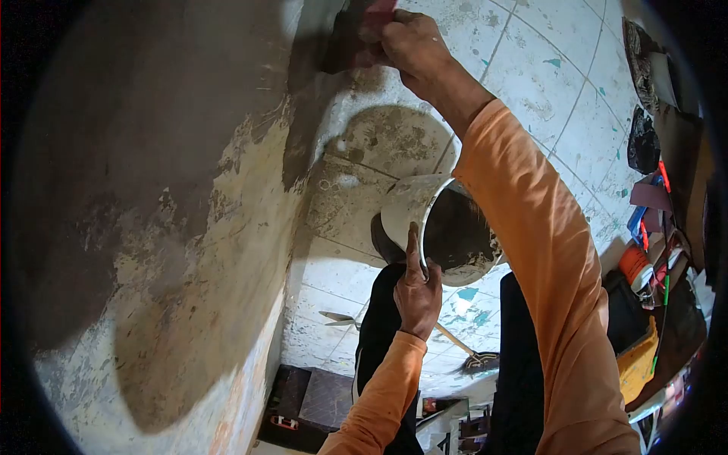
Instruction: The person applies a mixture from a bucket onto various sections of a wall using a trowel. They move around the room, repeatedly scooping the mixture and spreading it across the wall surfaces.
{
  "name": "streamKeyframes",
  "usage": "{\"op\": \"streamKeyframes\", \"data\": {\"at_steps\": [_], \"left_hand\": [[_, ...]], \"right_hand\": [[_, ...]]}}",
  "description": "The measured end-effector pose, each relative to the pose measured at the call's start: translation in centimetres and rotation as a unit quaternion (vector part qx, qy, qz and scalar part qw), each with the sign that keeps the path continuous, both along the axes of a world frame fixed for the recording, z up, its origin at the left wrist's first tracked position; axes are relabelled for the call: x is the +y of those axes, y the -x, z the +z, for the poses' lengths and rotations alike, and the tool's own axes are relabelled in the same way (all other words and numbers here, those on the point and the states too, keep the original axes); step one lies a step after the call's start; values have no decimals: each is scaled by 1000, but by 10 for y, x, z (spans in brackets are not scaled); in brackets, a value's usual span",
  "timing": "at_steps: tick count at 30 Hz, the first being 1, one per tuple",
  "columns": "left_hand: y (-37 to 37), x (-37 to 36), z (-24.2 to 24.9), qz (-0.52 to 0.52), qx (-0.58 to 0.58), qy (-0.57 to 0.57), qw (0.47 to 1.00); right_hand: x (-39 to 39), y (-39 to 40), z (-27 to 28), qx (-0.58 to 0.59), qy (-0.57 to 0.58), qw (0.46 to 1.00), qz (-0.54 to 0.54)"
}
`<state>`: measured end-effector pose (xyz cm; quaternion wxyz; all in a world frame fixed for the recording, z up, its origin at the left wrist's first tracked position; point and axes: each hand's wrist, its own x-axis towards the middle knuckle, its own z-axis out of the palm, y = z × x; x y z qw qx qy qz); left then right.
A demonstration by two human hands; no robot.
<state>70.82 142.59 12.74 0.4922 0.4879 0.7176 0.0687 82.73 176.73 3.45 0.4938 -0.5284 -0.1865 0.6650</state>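
My left hand (pixel 419 297) grips the near rim of a white bucket (pixel 409 206), its index finger stretched along the outside. Dark grey material (pixel 459 231) lies inside the bucket, partly covered by my right sleeve. At the top edge, my right hand (pixel 418 47) is closed round a red, flat-looking tool (pixel 377 19), which is blurred and partly cut off, so its exact kind cannot be made out. The tool is close to the foot of the wall (pixel 205 250), which carries a smooth dark grey coat above and rough yellowish patches lower down.
A broom (pixel 478 361) and a pointed metal blade (pixel 337 318) lie on the stained tile floor (pixel 546 83). Dark boxes (pixel 326 398) stand by the wall near my legs. Along the right side are a black bag (pixel 643 140), an orange-red container (pixel 635 264) and other clutter.
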Motion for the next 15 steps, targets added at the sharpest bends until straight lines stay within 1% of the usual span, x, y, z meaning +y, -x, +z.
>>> {"op": "streamKeyframes", "data": {"at_steps": [1,2,3,4,5,6,8,9,11,12,14,15], "left_hand": [[0,0,0,2,-2,0,1000],[0,2,1,-1,0,1,1000],[2,2,2,-4,4,1,1000],[4,2,3,-2,4,2,1000],[5,3,3,-9,5,1,1000],[5,3,4,-16,7,0,1000],[7,4,4,-16,3,2,1000],[7,5,4,-19,1,2,1000],[6,3,-1,-24,10,-17,1000],[6,1,-1,-28,20,-34,999],[4,4,-1,-33,18,-32,999],[5,6,1,-37,19,-29,999]], "right_hand": [[2,4,-4,84,-79,993,-13],[3,7,-8,167,-157,973,-27],[9,12,14,168,-157,973,-25],[18,15,36,49,-72,996,3],[27,17,64,-72,12,997,31],[33,18,82,-73,12,997,33],[38,16,113,-193,1,978,76],[35,12,135,-194,1,978,77],[17,1,173,-108,-59,988,97],[5,-1,178,-108,-57,988,95],[-11,-5,180,-8,-110,994,29],[-20,-12,169,-5,-108,994,27]]}}
